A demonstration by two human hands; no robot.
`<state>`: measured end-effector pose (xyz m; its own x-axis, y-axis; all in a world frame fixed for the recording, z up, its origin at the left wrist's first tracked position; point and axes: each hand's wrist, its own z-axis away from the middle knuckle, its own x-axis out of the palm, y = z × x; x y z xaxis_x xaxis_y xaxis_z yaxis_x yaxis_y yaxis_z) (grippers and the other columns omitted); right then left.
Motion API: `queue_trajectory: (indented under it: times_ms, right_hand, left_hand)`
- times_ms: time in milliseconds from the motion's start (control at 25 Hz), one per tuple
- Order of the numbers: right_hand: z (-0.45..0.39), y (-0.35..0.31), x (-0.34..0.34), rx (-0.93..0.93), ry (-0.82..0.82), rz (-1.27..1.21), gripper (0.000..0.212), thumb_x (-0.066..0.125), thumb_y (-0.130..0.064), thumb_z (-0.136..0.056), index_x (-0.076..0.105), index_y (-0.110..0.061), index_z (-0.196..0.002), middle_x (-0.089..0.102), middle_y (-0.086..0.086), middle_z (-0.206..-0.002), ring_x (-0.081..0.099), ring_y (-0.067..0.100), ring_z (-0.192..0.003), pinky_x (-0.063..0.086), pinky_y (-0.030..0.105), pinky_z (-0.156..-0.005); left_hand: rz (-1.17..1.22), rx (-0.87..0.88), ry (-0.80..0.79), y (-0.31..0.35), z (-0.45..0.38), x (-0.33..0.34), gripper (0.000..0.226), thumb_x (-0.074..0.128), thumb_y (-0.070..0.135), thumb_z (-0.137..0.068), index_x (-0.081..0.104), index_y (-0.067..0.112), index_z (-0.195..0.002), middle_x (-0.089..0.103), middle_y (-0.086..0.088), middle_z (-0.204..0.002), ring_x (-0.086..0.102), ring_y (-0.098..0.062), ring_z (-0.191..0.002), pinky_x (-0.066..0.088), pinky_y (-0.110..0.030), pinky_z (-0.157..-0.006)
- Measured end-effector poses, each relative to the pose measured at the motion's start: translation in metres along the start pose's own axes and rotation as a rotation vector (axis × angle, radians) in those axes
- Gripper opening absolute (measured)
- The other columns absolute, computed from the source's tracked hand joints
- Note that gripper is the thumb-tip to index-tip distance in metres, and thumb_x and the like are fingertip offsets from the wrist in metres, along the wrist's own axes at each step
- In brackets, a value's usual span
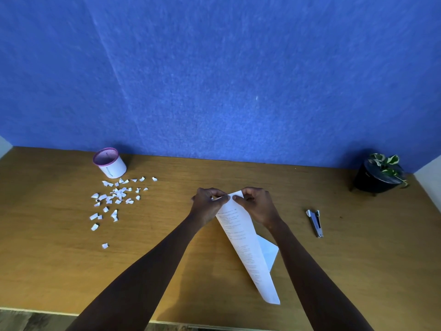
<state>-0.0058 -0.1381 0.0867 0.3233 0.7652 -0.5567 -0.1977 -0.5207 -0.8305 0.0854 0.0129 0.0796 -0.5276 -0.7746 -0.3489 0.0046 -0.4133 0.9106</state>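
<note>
Both hands pinch the far end of a printed sheet of paper [245, 244]: the left hand [207, 206] holds it with thumb and fingertips pressed together on the left of the edge, and the right hand [257, 206] has the same grip just beside it on the right. The sheet hangs folded, its near corner resting on the tabletop [167, 235]. Far left lie scattered paper scraps [114, 199] near a tipped white cup [110, 163]. A staple remover [316, 223] lies to the right, and a potted plant [379, 174] stands far right.
</note>
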Motion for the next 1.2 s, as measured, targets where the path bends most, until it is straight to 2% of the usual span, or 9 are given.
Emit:
queue_trajectory:
  times_ms: [320, 440, 520, 680, 760, 840, 920, 1080, 1200]
  right_hand:
    - [0.004, -0.004, -0.002, 0.001, -0.006, 0.050, 0.019, 0.066, -0.020, -0.091, 0.068, -0.007, -0.076, 0.066, -0.002, -0.068, 0.062, 0.007, -0.060, 0.043, 0.022, -0.052]
    - [0.006, -0.012, -0.007, 0.010, -0.005, 0.028, 0.025, 0.067, -0.015, -0.089, 0.061, -0.013, -0.065, 0.052, -0.010, -0.054, 0.046, 0.001, -0.048, 0.033, 0.017, -0.051]
    - [0.005, -0.019, -0.011, 0.041, 0.027, 0.009, 0.029, 0.067, -0.015, -0.087, 0.057, -0.016, -0.060, 0.049, -0.008, -0.051, 0.044, 0.002, -0.048, 0.037, 0.020, -0.050]
    - [-0.001, -0.039, -0.018, 0.174, 0.202, -0.082, 0.011, 0.065, -0.014, -0.082, 0.065, -0.014, -0.071, 0.070, -0.001, -0.060, 0.071, 0.012, -0.056, 0.056, 0.028, -0.058]
    - [-0.004, -0.054, -0.021, 0.234, 0.273, -0.140, 0.004, 0.064, -0.014, -0.081, 0.062, -0.013, -0.084, 0.073, 0.000, -0.063, 0.072, 0.008, -0.055, 0.053, 0.020, -0.056]
    - [-0.005, -0.068, -0.023, 0.257, 0.311, -0.176, 0.015, 0.064, -0.015, -0.080, 0.056, -0.013, -0.092, 0.073, 0.000, -0.062, 0.071, 0.005, -0.057, 0.050, 0.017, -0.057]
    - [-0.004, -0.083, -0.023, 0.240, 0.342, -0.223, 0.022, 0.065, -0.015, -0.079, 0.052, -0.013, -0.096, 0.074, 0.001, -0.064, 0.073, 0.008, -0.060, 0.052, 0.024, -0.064]
    - [0.001, -0.100, -0.025, 0.125, 0.341, -0.322, 0.023, 0.072, -0.010, -0.081, 0.053, -0.013, -0.093, 0.073, -0.003, -0.080, 0.074, 0.013, -0.062, 0.054, 0.026, -0.065]
    - [0.004, -0.101, -0.023, 0.016, 0.332, -0.338, 0.031, 0.075, -0.017, -0.085, 0.055, -0.004, -0.106, 0.068, -0.024, -0.080, 0.072, 0.004, -0.071, 0.055, 0.018, -0.068]
  left_hand:
    - [-0.015, 0.035, 0.004, 0.002, 0.006, -0.001, 0.017, 0.073, 0.023, -0.086, 0.079, 0.008, -0.092, 0.074, 0.001, -0.092, 0.066, -0.008, -0.080, 0.043, -0.010, -0.056]
    - [-0.006, 0.057, 0.015, -0.001, 0.006, -0.003, 0.018, 0.074, 0.038, -0.081, 0.080, 0.022, -0.086, 0.072, 0.013, -0.095, 0.066, -0.012, -0.094, 0.050, -0.039, -0.083]
    - [-0.061, 0.115, 0.078, -0.002, 0.006, -0.004, 0.020, 0.073, 0.044, -0.076, 0.075, 0.034, -0.094, 0.064, 0.019, -0.109, 0.056, -0.014, -0.111, 0.046, -0.050, -0.097]
    - [0.124, 0.148, 0.029, 0.015, 0.010, -0.005, 0.071, 0.081, 0.019, -0.079, 0.046, 0.026, -0.141, 0.036, 0.008, -0.139, 0.041, -0.014, -0.127, 0.045, -0.025, -0.094]
    - [0.149, 0.165, -0.105, 0.018, 0.012, -0.001, 0.089, 0.086, 0.020, -0.074, 0.035, 0.025, -0.147, 0.031, 0.010, -0.145, 0.041, -0.009, -0.128, 0.042, -0.016, -0.087]
    - [0.088, 0.179, -0.144, 0.015, 0.014, 0.006, 0.095, 0.090, 0.028, -0.068, 0.036, 0.027, -0.146, 0.035, 0.013, -0.146, 0.043, -0.005, -0.126, 0.044, -0.019, -0.091]
    - [0.036, 0.200, -0.056, 0.008, 0.013, 0.011, 0.079, 0.089, 0.032, -0.068, 0.050, 0.025, -0.136, 0.051, 0.012, -0.138, 0.052, 0.001, -0.117, 0.048, -0.021, -0.092]
    - [0.103, 0.217, 0.059, 0.005, 0.014, 0.010, 0.021, 0.073, 0.022, -0.088, 0.071, 0.015, -0.107, 0.074, 0.005, -0.096, 0.069, -0.006, -0.079, 0.048, -0.019, -0.067]
    - [0.226, 0.165, 0.039, 0.002, 0.011, 0.002, 0.016, 0.065, 0.022, -0.094, 0.072, 0.012, -0.105, 0.076, -0.001, -0.095, 0.073, -0.018, -0.083, 0.053, -0.027, -0.069]
